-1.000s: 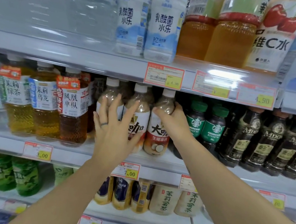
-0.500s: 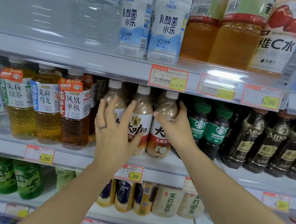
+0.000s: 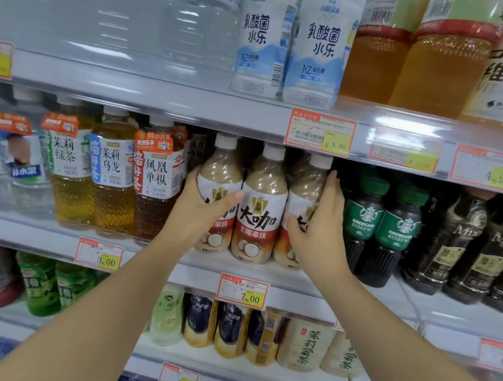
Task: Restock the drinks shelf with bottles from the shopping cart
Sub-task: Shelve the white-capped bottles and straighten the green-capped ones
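Three beige plastic milk-coffee bottles w/ white caps and red-and-white labels stand upright, touching, at front of grey metal mid shelf [image 3: 25,230], above red-and-yellow 7.00 price tag [image 3: 243,292]: left bottle [image 3: 220,169], mid bottle [image 3: 261,205], right bottle [image 3: 306,188].

Change: half a sec ago L hand [image 3: 201,212] was flat before the row, fingers spread, holding nothing. Now it clasps left bottle. Thumb lies across label front; fingers go round the far side, betw. it and the amber tea bottle w/ orange collar [image 3: 153,182], so can't see them. R hand [image 3: 319,233] was already on right bottle and remains there. Thumb on label front, fingers [image 3: 330,186] together, lying up the bottle's right flank beside green-capped dark coffee bottle [image 3: 366,220]. View also closer to shelf than before.

Meaning, my read: this lot is already on the shelf, so placing is done. Looks like squaring up, w/ both hands bracketing the trio to press it together or nudge it into line. Mid bottle gripped by neither hand, sits betw. outer two. Cart not in view, so can't say how many left to stock.

Pose: both forearms bare, reaching up and fwd from bottom of view, converging on the row; palms roughly facing each other
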Tool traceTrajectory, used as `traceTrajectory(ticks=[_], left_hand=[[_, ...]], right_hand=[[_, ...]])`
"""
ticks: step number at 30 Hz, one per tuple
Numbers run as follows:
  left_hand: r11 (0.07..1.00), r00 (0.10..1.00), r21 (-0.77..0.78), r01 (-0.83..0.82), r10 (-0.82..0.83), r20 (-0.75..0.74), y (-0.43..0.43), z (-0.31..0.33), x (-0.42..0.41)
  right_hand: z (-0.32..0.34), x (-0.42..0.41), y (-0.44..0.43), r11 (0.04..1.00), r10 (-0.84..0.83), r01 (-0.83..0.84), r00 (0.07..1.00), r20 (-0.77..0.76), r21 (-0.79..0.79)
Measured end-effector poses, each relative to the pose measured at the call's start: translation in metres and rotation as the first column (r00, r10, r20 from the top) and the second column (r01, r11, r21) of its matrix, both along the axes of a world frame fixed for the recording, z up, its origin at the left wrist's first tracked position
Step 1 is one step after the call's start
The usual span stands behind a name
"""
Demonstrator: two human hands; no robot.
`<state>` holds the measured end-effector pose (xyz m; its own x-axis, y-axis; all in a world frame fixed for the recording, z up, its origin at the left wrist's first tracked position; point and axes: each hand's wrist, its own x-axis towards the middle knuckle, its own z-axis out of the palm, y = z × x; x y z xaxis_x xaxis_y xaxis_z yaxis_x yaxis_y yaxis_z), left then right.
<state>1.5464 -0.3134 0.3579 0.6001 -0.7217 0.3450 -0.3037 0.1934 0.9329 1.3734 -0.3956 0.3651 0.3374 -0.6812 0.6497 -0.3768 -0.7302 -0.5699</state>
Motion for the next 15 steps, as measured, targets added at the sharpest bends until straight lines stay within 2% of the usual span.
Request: traceTrajectory(ticks=[3, 15], left_hand=[[0.999, 0.999, -0.017, -0.03, 0.031, 0.023, -0.0014, -0.0025, 0.0], [0.999, 0.996, -0.023, -0.043, 0.044, 0.08, -0.0025, -0.0066, 0.002]], right_hand=[[-0.0029, 0.0012, -0.0008, 0.998, -0.023, 0.02, 0.999, -0.042, -0.053], [-0.001, 0.0021, -0.003, 0.999, -0.008, 0.006, 0.999, -0.041, -0.04]])
